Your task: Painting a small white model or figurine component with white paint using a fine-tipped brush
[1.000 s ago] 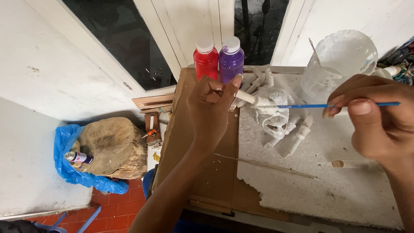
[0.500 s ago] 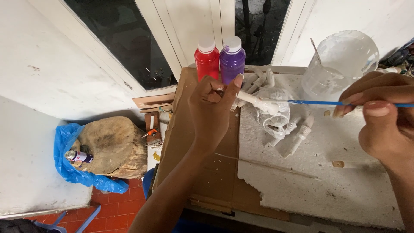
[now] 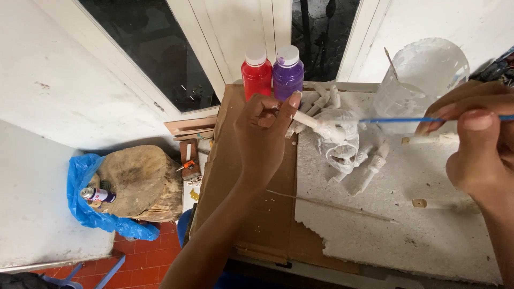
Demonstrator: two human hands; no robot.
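Observation:
My left hand (image 3: 265,140) pinches a small white-painted stick (image 3: 308,121) and holds it above the cardboard sheet (image 3: 251,214). At the right edge my right hand (image 3: 479,144) grips a thin blue-handled paintbrush (image 3: 407,120). The brush runs level to the left and its white tip touches the far end of the stick. Under them lies a white skull-shaped model (image 3: 338,143) with several white-painted sticks around it on a white foam slab (image 3: 407,225).
A red paint bottle (image 3: 256,76) and a purple one (image 3: 288,73) stand at the back edge. A paint-smeared clear plastic cup (image 3: 423,75) stands at the back right. A wood stump (image 3: 140,183) on blue plastic with a spray can (image 3: 95,195) is on the floor, left.
My right hand has slid to the right and slightly up, with the brush tip now at the stick's end. My left hand has held the stick almost still.

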